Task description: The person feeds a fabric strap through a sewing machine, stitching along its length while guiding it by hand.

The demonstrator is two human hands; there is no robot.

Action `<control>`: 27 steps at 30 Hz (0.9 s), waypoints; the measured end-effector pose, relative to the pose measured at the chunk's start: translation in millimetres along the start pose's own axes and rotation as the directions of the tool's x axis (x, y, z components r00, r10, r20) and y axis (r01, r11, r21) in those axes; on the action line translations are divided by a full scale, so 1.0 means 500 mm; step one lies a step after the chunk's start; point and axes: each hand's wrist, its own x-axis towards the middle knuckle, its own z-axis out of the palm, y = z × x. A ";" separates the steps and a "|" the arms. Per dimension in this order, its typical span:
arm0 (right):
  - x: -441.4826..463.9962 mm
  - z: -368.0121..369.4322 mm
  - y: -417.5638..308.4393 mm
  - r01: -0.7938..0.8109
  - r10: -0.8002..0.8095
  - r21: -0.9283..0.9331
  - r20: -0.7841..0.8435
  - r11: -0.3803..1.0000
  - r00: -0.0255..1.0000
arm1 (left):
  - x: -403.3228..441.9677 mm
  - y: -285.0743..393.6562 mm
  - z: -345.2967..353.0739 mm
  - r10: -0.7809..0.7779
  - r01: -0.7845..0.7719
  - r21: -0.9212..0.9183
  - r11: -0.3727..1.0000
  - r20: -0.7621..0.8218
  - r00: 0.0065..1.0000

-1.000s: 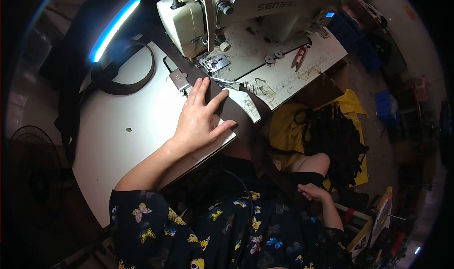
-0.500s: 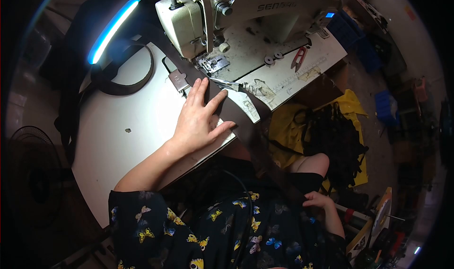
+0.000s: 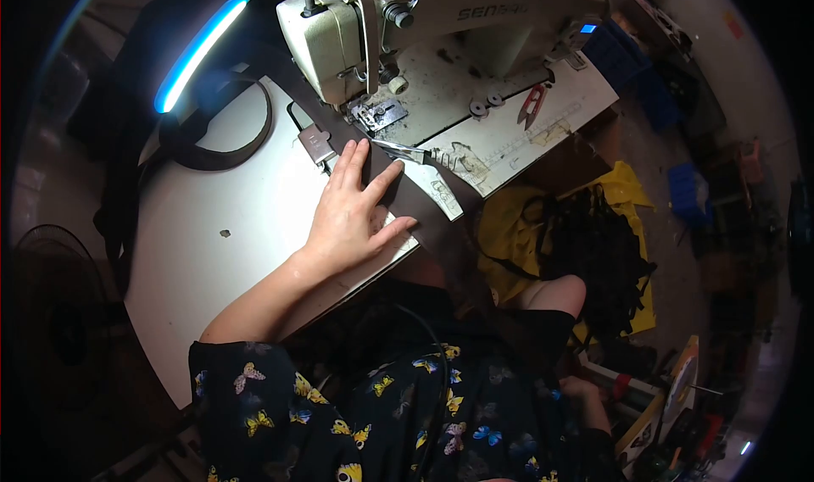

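My left hand (image 3: 349,208) lies with fingers spread on a dark brown fabric strip (image 3: 414,200), its fingertips just short of the sewing machine's needle area. The strip runs under the head of the sewing machine (image 3: 326,45) and hangs over the table's front edge toward my lap. Beside my fingers are a flat metal guide (image 3: 316,144) and a shiny metal piece (image 3: 402,150). Low at the right, my right hand (image 3: 580,389) is in shadow beside my clothing; its fingers are too dim to make out.
A loop of dark strip (image 3: 227,161) rests on the white table (image 3: 191,253) at left. Red thread snips (image 3: 532,105) and two bobbins (image 3: 486,105) lie on the machine bed. Black straps (image 3: 598,261) sit on yellow cloth (image 3: 629,185) at right. A lamp (image 3: 203,51) glows above.
My right hand has dropped lower and farther into shadow, away from its place by my lap. My left hand stays spread on the fabric strip. The whole view has shifted slightly.
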 end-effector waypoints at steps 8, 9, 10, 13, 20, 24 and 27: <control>-0.086 -0.125 -0.203 0.149 -0.104 -0.470 0.121 0.870 0.987 | 0.001 0.003 -0.001 -0.004 0.004 0.004 1.000 0.008 1.000; -0.097 -0.138 -0.252 0.099 -0.085 -0.280 0.061 0.955 0.994 | 0.001 0.003 -0.002 -0.009 0.009 0.004 1.000 0.011 1.000; -0.128 -0.157 -0.315 0.223 -0.199 -0.229 0.124 0.948 0.972 | 0.001 0.003 -0.002 -0.014 0.014 0.004 1.000 0.013 1.000; -0.144 -0.178 -0.438 0.630 -0.636 0.125 0.019 0.767 0.771 | 0.002 0.004 -0.004 -0.018 0.018 0.004 1.000 0.017 1.000; -0.248 -0.143 -0.693 0.922 -0.952 0.331 -0.158 0.200 0.264 | 0.002 0.005 -0.006 -0.014 0.013 0.007 1.000 0.017 1.000; -0.263 -0.148 -0.665 0.921 -0.857 0.200 -0.341 0.335 0.386 | 0.003 0.003 -0.005 -0.016 0.016 0.011 1.000 0.010 1.000; -0.266 -0.162 -0.581 0.946 -0.780 0.199 -0.535 0.256 0.324 | 0.002 0.003 -0.007 -0.014 0.014 0.005 1.000 0.009 1.000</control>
